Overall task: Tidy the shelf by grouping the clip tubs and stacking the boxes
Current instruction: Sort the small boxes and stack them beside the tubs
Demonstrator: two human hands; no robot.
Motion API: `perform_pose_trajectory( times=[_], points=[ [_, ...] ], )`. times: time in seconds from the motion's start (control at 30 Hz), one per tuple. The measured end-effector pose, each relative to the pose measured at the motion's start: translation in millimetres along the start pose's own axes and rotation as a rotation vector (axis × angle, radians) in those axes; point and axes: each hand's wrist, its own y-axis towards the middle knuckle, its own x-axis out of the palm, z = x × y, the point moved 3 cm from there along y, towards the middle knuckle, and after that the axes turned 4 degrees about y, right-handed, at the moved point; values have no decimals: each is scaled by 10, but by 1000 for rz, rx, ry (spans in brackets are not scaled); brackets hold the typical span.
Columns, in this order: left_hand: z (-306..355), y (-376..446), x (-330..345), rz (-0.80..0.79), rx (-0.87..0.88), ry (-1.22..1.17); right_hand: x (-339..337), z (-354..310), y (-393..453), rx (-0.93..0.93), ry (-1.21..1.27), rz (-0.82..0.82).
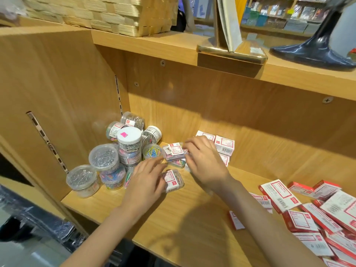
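Several round clear clip tubs (115,153) are piled in the shelf's back left corner, some upright, some on their sides. Just right of them sits a small stack of flat clear clip cases (174,152). My right hand (204,160) holds the top case of that stack by its right end. My left hand (146,178) lies with fingers stretched out, touching another clear case (173,180) on the shelf board. Small red-and-white boxes (224,145) stand stacked behind my right hand. Several more red-and-white boxes (312,214) lie scattered at the right.
The wooden shelf board (183,224) has a side wall at the left and a back panel. On the upper shelf stand a woven basket (115,14), a gold stand (229,49) and a dark glossy base (316,53).
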Motion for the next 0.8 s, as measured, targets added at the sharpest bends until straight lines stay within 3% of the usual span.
perform_pose_trajectory(
  times=[0.1, 0.27, 0.37, 0.67, 0.8],
  points=[
    [-125, -91, -20, -73, -38, 111, 180, -197, 206, -89, -78, -154],
    [-242, -190, -43, -207, -60, 175, 434, -308, 453, -73, -326, -520],
    [-259, -196, -66, -263, -37, 136, 536, -300, 505, -62, -410, -604],
    [-359, -188, -17, -268, -47, 83, 421, -329, 425, -53, -458, -568],
    [-325, -125, -47, -234, -40, -43, 95, -213, 358, 32, -314, -411]
  ],
)
